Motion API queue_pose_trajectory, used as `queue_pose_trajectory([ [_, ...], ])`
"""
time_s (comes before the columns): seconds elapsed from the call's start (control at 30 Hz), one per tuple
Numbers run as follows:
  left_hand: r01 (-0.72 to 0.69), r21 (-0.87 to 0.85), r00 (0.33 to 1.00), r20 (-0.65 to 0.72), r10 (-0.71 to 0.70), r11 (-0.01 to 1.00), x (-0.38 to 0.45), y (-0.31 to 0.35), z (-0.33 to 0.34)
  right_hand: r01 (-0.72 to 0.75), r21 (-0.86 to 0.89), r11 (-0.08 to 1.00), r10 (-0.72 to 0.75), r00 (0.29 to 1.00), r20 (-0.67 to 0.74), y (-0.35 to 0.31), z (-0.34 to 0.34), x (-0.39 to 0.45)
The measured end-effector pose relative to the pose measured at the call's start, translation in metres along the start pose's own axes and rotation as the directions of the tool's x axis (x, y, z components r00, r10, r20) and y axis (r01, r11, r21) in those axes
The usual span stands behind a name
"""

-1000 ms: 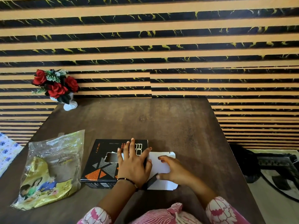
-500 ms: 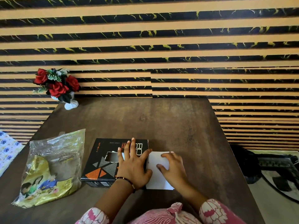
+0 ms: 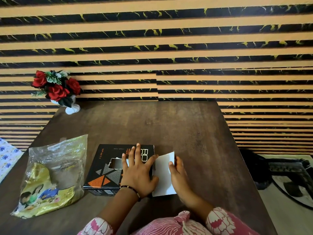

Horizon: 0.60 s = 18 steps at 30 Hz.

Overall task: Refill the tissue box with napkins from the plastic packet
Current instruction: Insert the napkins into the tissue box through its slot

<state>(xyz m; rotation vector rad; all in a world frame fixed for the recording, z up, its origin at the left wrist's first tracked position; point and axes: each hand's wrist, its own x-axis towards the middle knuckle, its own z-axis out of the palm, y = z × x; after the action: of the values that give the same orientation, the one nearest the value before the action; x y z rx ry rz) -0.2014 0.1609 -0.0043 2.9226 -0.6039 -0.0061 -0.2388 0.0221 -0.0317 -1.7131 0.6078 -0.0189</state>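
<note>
A black tissue box [image 3: 105, 168] with orange and grey triangles lies flat on the dark wooden table [image 3: 194, 133], a cut-out slot in its top. My left hand [image 3: 138, 173] rests flat on the box's right half, fingers spread. The box's white end flap [image 3: 164, 175] stands tilted up at its right end. My right hand [image 3: 178, 173] is behind that flap, fingertips on its edge. The clear and yellow plastic packet [image 3: 50, 177] lies to the left of the box, brownish napkins showing inside.
A white vase of red roses [image 3: 56, 89] stands at the table's far left corner. A striped orange and black wall runs behind the table. On the floor to the right lie a dark object [image 3: 254, 168] and a patterned mat.
The white flap lay flat on the table under my right hand; now it is lifted up against the box's right end, with my right hand pushing it from outside. My left hand stayed.
</note>
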Motion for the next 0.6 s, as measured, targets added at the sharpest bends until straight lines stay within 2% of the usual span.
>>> queue_pose_trajectory([
  [0.1,-0.011,-0.017,1.0,-0.004,0.011,1.0,0.001,-0.002,0.0,0.037,0.128,0.991,-0.048,0.995,0.085,-0.001,0.006,-0.005],
  [0.23,-0.003,-0.11,1.0,-0.015,0.001,0.994,0.001,-0.007,-0.002,0.104,0.158,0.982,-0.138,0.965,0.223,-0.005,0.015,-0.005],
  [0.3,0.006,-0.156,1.0,-0.021,-0.01,0.988,0.001,-0.008,-0.003,0.079,0.203,0.976,-0.13,0.96,0.248,-0.005,0.022,-0.002],
  [0.4,0.0,-0.199,0.999,-0.043,-0.008,0.98,0.0,-0.006,-0.004,0.043,0.287,0.957,-0.121,0.958,0.258,-0.001,0.031,0.001],
  [0.6,0.006,-0.213,0.998,-0.054,-0.017,0.977,0.001,-0.005,-0.003,0.068,0.292,0.954,-0.131,0.97,0.203,0.002,0.04,0.002],
])
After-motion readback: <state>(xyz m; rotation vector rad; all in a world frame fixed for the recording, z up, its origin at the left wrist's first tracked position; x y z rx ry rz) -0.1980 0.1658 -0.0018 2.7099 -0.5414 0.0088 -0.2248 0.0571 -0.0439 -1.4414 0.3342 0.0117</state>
